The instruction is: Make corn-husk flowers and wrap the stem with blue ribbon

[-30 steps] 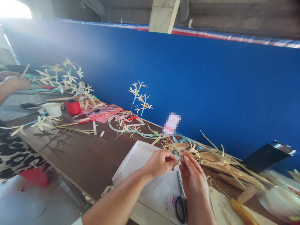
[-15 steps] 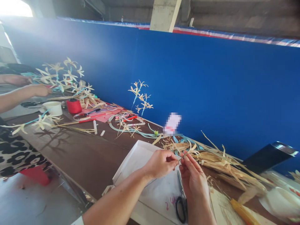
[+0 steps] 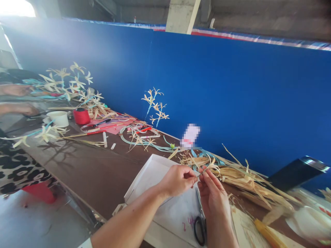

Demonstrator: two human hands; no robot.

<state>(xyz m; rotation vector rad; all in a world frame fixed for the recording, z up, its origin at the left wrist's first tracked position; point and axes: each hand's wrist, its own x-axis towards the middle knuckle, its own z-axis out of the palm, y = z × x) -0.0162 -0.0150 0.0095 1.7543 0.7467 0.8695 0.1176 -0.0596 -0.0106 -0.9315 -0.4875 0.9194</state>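
Note:
A small pale flower (image 3: 213, 164) of narrow dried-leaf petals stands out beyond my right fingertips. My right hand (image 3: 214, 196) is closed, pinching its base between thumb and fingers. My left hand (image 3: 179, 179) is closed beside it, its fingertips pinched on the thin stem that runs between the two hands. The stem is partly hidden by my fingers. Both hands are over a white shallow box (image 3: 144, 179) with handwritten pink digits. Scissors (image 3: 199, 230) with dark handles lie on it, partly covered by my right hand.
Dried leaf strips (image 3: 243, 179) pile up behind my right hand. A yellow-handled tool (image 3: 269, 233) and a white cup (image 3: 310, 222) are at right. Finished-looking flower sprigs (image 3: 156, 106) stand by the blue partition (image 3: 232, 96). A co-worker's hand (image 3: 27, 109) is far left, near a mug (image 3: 59, 119).
The co-worker's nearer hand at far left has moved down and to the left. My own hands and the flower stay almost where they were.

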